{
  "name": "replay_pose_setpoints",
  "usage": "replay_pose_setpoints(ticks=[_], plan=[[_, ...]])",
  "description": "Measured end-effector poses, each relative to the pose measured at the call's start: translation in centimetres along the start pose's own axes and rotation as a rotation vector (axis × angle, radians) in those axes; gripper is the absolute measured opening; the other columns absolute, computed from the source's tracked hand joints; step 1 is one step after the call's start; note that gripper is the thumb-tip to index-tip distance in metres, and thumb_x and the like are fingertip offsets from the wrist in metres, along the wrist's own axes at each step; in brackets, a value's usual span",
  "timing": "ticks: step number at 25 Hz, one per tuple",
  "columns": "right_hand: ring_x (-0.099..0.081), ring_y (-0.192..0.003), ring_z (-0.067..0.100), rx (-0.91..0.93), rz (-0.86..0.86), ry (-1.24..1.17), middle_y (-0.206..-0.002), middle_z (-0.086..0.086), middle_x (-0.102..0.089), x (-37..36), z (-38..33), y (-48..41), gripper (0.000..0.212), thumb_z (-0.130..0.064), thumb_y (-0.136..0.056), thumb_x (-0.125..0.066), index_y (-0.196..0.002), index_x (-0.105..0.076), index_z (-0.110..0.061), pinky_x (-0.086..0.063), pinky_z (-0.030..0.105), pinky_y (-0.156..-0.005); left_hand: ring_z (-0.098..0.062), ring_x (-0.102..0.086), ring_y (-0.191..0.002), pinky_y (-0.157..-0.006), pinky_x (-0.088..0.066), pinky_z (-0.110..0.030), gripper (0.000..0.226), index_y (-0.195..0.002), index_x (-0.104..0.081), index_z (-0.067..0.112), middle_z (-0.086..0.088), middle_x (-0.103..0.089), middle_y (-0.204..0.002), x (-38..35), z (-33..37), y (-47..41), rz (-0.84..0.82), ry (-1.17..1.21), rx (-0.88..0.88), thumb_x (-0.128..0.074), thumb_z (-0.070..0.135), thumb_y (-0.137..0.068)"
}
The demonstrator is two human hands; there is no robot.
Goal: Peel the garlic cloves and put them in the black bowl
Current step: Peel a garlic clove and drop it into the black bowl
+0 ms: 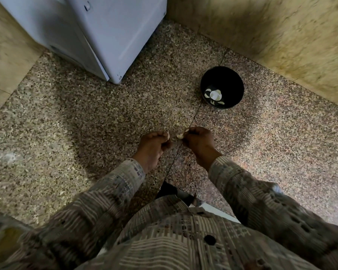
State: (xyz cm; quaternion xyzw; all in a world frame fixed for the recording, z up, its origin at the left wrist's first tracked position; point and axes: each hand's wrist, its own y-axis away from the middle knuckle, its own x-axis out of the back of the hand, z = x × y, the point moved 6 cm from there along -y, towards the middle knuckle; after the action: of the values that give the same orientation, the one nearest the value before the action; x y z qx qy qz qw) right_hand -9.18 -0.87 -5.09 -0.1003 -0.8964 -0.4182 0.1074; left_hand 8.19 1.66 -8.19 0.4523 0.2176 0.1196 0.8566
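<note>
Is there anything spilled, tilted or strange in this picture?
Nothing stands out. The black bowl stands upright with pale garlic pieces inside. The left hand and right hand each pinch a garlic bit above the speckled surface, where scraps would hardly show.

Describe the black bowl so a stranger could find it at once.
Start at the big white appliance at the top left of the speckled stone surface. To its right, near the beige wall, stands the black bowl. It is the only round dark vessel, with pale garlic pieces inside.
</note>
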Motion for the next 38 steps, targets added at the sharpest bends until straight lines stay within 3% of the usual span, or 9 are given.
replay_pose_setpoints(ticks=[5, 7, 12, 16, 20, 24, 29, 33, 38], plan=[[-0.076, -0.075, 0.023, 0.153, 0.086, 0.233, -0.081, -0.003, -0.078, 0.8, -1.2, 0.7, 0.005, -0.028, -0.083, -0.081, -0.081, -0.077, -0.03, -0.065, 0.046, -0.072, -0.023, -0.07, -0.094, -0.082, -0.061, -0.033, 0.012, -0.098, -0.069, 0.001, -0.011, -0.071, -0.102, -0.6, -0.7, 0.6, -0.09, -0.052, 0.049, -0.059, -0.004, -0.099], [-0.076, -0.077, 0.016, 0.219, -0.049, 0.301, -0.085, -0.007, -0.078, 0.3, -1.4, 2.2, 0.006, -0.026, -0.089, -0.078, -0.088, -0.077, -0.032, -0.065, 0.038, -0.073, -0.024, -0.072, -0.098, -0.08, -0.06, -0.031, 0.014, -0.099, -0.072, 0.002, -0.013, -0.074, -0.104, -1.1, -1.1, 0.9, -0.135, -0.07, 0.036, -0.06, -0.003, -0.098], [-0.075, -0.08, 0.023, 0.088, -0.143, 0.09, -0.085, 0.008, -0.078, 0.8, 0.3, 2.4, 0.006, -0.007, -0.087, -0.079, -0.093, -0.078, -0.009, -0.065, 0.034, -0.074, -0.028, -0.073, -0.096, -0.081, -0.061, -0.036, 0.015, -0.102, -0.074, 0.006, -0.013, -0.078, -0.099, -1.2, -2.1, 0.9, -0.061, -0.046, 0.0, -0.068, -0.003, -0.091], [-0.071, -0.086, 0.032, -0.081, -0.156, -0.217, -0.086, 0.019, -0.073, 2.1, 2.1, 1.8, 0.01, 0.009, -0.095, -0.063, -0.099, -0.07, 0.006, -0.063, 0.048, -0.085, -0.013, -0.072, -0.077, -0.075, -0.057, -0.03, 0.015, -0.098, -0.08, 0.021, 0.002, -0.079, -0.087, -1.3, 0.4, 0.9, 0.1, -0.681, -0.382, -0.083, 0.02, -0.083], [-0.072, -0.081, 0.027, -0.101, -0.122, -0.247, -0.092, 0.019, -0.074, 3.3, 2.9, 1.7, 0.012, 0.009, -0.096, -0.062, -0.096, -0.07, 0.0, -0.064, 0.037, -0.077, -0.01, -0.069, -0.095, -0.084, -0.051, -0.021, 0.035, -0.12, -0.075, 0.02, 0.001, -0.077, -0.11, -3.3, 2.1, 1.8, 0.084, -1.091, -0.647, -0.078, 0.025, -0.086], [-0.069, -0.083, 0.027, -0.102, -0.108, -0.313, -0.097, 0.021, -0.072, 3.6, 2.7, 1.6, 0.012, 0.007, -0.096, -0.062, -0.103, -0.069, 0.002, -0.063, 0.035, -0.074, -0.014, -0.069, -0.1, -0.088, -0.053, -0.026, 0.037, -0.121, -0.074, 0.023, 0.001, -0.075, -0.112, -3.3, 1.9, 3.2, 0.1, -1.144, -0.817, -0.078, 0.026, -0.084], [-0.071, -0.082, 0.027, -0.102, -0.204, -0.451, -0.089, 0.019, -0.072, 2.1, 2.2, 2.7, 0.012, 0.007, -0.094, -0.064, -0.1, -0.07, -0.002, -0.062, 0.032, -0.072, -0.014, -0.07, -0.065, -0.063, -0.054, -0.03, 0.008, -0.092, -0.082, 0.018, -0.004, -0.077, -0.075, -4.4, -1.2, 2.6, -0.063, -0.612, -0.437, -0.077, 0.021, -0.087], [-0.072, -0.077, 0.024, 0.005, -0.214, -0.265, -0.085, 0.015, -0.075, 3.3, 1.9, 2.9, 0.012, 0.006, -0.091, -0.069, -0.095, -0.074, -0.003, -0.063, 0.032, -0.068, -0.014, -0.066, -0.062, -0.062, -0.054, -0.029, 0.011, -0.088, -0.081, 0.012, -0.009, -0.074, -0.071, -4.5, -1.1, 3.0, -0.078, -0.601, -0.374, -0.071, 0.011, -0.092], [-0.067, -0.07, 0.003, 0.328, -0.02, 0.444, -0.087, -0.01, -0.075, 4.6, 1.4, 2.7, 0.013, -0.016, -0.092, -0.074, -0.1, -0.079, -0.025, -0.046, 0.007, -0.054, -0.02, -0.064, -0.063, -0.06, -0.046, -0.029, 0.026, -0.066, -0.069, 0.013, 0.0, -0.063, -0.059, -5.3, -0.1, 2.9, -0.088, -1.347, -0.578, -0.07, 0.028, -0.087]])
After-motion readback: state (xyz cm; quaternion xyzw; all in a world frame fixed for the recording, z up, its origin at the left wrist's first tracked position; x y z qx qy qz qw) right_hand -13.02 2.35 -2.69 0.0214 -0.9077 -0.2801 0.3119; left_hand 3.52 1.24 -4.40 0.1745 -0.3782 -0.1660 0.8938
